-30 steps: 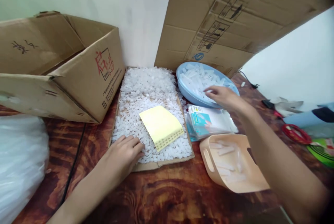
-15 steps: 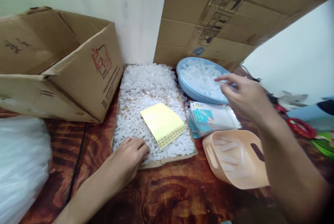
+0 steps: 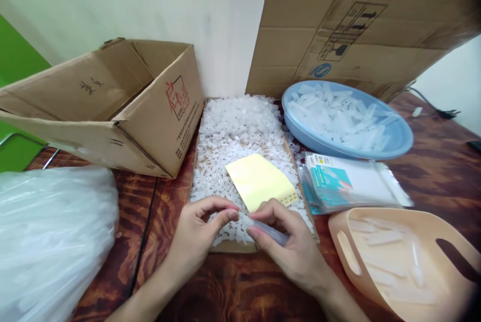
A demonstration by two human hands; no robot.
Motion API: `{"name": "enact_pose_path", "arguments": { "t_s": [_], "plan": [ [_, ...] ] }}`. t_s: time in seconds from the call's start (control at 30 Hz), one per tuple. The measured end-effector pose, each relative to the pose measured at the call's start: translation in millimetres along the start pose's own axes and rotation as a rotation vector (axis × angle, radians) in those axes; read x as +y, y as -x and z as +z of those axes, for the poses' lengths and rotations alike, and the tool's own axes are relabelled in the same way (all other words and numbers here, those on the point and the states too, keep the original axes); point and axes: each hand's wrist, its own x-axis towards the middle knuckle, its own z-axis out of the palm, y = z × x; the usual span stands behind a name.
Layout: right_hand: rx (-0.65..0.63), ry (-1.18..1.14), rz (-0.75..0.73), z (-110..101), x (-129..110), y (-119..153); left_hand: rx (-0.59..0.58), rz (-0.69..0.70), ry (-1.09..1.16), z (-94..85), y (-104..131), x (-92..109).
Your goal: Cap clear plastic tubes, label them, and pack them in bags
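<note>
My right hand (image 3: 287,242) grips a translucent plastic tube (image 3: 271,233) between thumb and fingers, its end pointing left. Close to that end, my left hand (image 3: 208,224) is pinched; whatever small piece sits between its fingertips is too small to make out. Both hands are over the front edge of a cardboard tray filled with small white plastic pieces (image 3: 240,126). On those pieces, just behind my hands, lies a yellow sheet (image 3: 261,182) with rows of small marks along one edge.
A blue basin (image 3: 404,136) holds translucent pieces at the back right. Plastic packets (image 3: 361,182) lie before it, near a peach basket (image 3: 340,219) with similar pieces. At left are an open cardboard box (image 3: 158,121) and a white plastic bag (image 3: 56,237).
My right hand has come from the blue basin to the tray's front, now with a tube in it. My left hand has lifted off the pieces and pinched. The view has shifted left.
</note>
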Motion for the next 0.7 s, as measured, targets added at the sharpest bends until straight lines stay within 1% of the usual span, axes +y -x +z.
{"name": "enact_pose_path", "arguments": {
  "t_s": [0.1,0.23,0.37,0.47,0.53,0.57,0.63,0.7],
  "plan": [
    [0.015,-0.004,-0.018,0.7,3.8,3.9,-0.001,0.014,-0.001,3.6,-0.1,0.5],
    [0.080,0.085,-0.146,3.2,4.6,9.5,-0.013,0.032,0.029,9.0,-2.7,1.7],
    [0.143,0.214,-0.293,1.7,3.3,14.4,-0.065,-0.022,0.027,17.0,-5.2,2.3],
    [0.146,0.276,-0.366,-1.5,3.0,17.8,-0.096,-0.060,0.028,25.3,-3.2,4.0],
    [0.153,0.288,-0.401,-3.1,3.7,19.1,-0.108,-0.066,0.035,28.3,-2.2,8.7],
    [0.160,0.289,-0.418,-3.6,4.5,19.3,-0.123,-0.058,0.021,27.7,-3.4,12.3],
    [0.178,0.293,-0.444,-4.4,6.5,17.9,-0.204,0.003,-0.079,20.9,-11.7,21.1],
    [0.208,0.291,-0.441,-5.5,8.7,14.9,-0.309,0.129,-0.301,7.2,-29.5,28.8]
  ]
}}
